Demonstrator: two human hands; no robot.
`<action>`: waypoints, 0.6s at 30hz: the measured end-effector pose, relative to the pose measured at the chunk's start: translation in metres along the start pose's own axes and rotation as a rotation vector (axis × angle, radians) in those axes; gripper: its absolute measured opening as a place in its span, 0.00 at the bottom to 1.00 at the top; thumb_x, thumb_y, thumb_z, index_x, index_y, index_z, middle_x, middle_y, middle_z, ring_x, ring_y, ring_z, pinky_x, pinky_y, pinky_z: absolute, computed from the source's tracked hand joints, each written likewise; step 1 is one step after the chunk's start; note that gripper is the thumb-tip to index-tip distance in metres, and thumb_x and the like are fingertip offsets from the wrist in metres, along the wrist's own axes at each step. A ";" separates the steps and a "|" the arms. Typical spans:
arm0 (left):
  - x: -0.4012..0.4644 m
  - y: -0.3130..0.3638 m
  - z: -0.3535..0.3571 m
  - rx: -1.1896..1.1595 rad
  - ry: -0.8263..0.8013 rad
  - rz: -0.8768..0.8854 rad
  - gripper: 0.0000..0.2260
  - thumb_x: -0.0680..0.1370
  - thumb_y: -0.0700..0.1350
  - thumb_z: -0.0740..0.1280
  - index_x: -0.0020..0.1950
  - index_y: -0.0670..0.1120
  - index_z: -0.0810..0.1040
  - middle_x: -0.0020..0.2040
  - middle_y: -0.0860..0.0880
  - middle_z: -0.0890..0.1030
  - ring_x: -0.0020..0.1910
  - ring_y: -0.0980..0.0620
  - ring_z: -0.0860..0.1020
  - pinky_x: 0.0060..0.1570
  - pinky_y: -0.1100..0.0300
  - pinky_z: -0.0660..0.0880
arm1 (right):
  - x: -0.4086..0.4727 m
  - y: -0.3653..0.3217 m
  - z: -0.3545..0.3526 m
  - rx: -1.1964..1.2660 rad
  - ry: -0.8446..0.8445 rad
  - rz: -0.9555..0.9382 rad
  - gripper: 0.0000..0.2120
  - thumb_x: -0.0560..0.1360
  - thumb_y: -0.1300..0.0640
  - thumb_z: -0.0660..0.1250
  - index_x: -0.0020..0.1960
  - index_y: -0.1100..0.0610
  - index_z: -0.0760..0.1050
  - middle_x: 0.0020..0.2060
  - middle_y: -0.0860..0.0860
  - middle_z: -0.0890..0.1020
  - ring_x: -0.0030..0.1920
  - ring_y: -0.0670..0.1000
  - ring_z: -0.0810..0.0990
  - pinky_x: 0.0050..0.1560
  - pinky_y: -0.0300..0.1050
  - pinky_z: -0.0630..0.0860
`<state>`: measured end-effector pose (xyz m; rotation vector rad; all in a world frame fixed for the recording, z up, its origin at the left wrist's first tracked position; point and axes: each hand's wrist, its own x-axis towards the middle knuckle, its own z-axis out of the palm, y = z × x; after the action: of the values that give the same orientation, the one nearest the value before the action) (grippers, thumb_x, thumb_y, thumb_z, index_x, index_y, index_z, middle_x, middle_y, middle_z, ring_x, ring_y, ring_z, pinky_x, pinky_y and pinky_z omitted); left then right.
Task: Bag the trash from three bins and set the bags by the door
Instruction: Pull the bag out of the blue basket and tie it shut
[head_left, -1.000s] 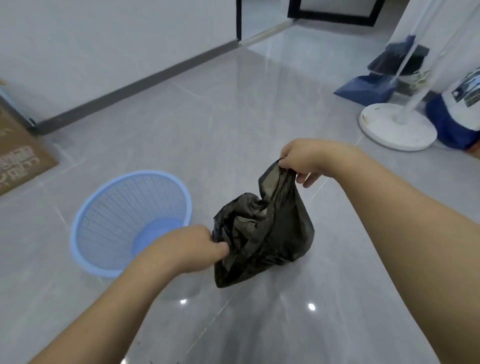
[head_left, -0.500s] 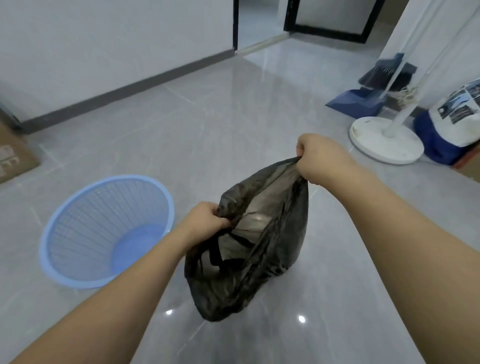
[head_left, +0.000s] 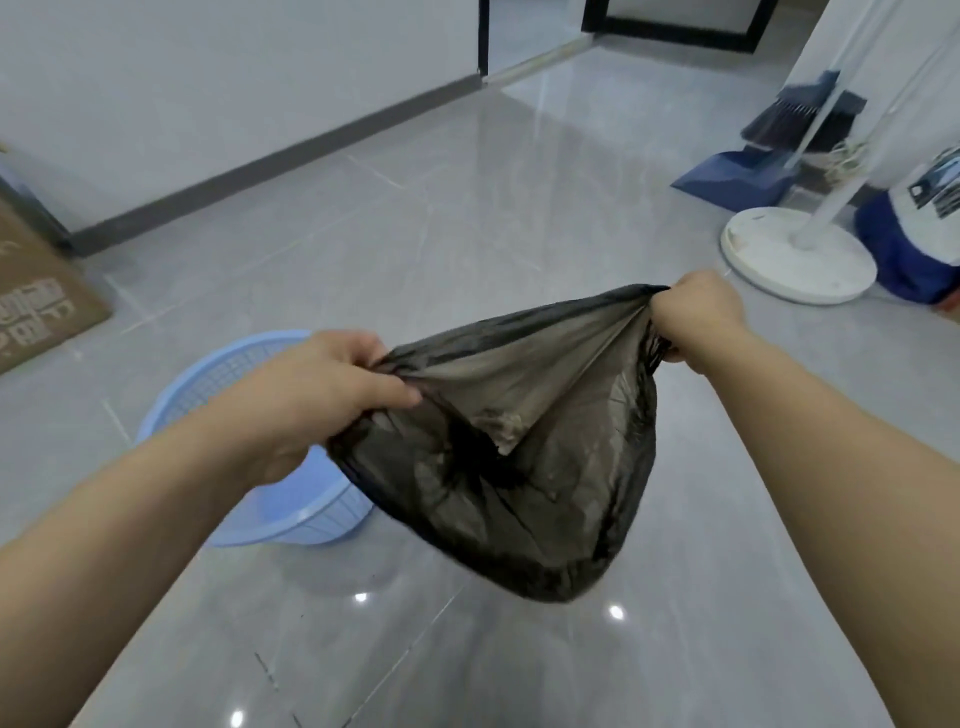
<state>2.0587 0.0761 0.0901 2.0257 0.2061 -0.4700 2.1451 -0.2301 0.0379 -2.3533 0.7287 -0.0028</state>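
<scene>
Fingers (head_left: 395, 387) of both hands pinch the black bag's (head_left: 545, 493) rim (stretched taut between them).

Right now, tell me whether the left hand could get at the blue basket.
Probably yes, though not freely: the left hand sits right above the blue basket with nothing between, but it is clenched on the black bag rim, which it would have to release first.

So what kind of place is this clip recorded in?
Probably a room in a home or small office. Glossy grey floor tiles meet a plain white wall with a dark baseboard; a broom and blue dustpan sit beside a white fan base, with a cardboard box opposite.
</scene>
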 end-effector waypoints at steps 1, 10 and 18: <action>0.002 -0.002 -0.002 0.170 0.140 0.090 0.09 0.73 0.37 0.70 0.39 0.44 0.71 0.32 0.44 0.76 0.29 0.47 0.73 0.27 0.60 0.66 | -0.002 0.002 0.001 0.088 -0.025 0.052 0.03 0.67 0.66 0.58 0.37 0.63 0.70 0.36 0.65 0.79 0.34 0.63 0.81 0.32 0.50 0.79; -0.014 -0.007 0.070 1.138 0.009 0.203 0.44 0.62 0.78 0.59 0.71 0.54 0.62 0.71 0.47 0.65 0.70 0.42 0.62 0.63 0.43 0.63 | -0.026 -0.037 0.018 0.220 -0.331 0.038 0.06 0.75 0.68 0.61 0.41 0.60 0.71 0.35 0.59 0.77 0.32 0.56 0.77 0.30 0.45 0.79; 0.016 -0.066 0.190 0.783 0.215 0.208 0.55 0.66 0.65 0.68 0.77 0.50 0.32 0.78 0.40 0.50 0.77 0.38 0.52 0.72 0.35 0.49 | -0.022 -0.045 0.007 0.550 -0.207 0.112 0.07 0.74 0.68 0.61 0.40 0.58 0.71 0.37 0.58 0.76 0.31 0.54 0.76 0.25 0.40 0.76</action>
<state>2.0050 -0.0593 -0.0495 2.8305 -0.0809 -0.2071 2.1504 -0.1870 0.0631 -1.7585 0.6565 0.0783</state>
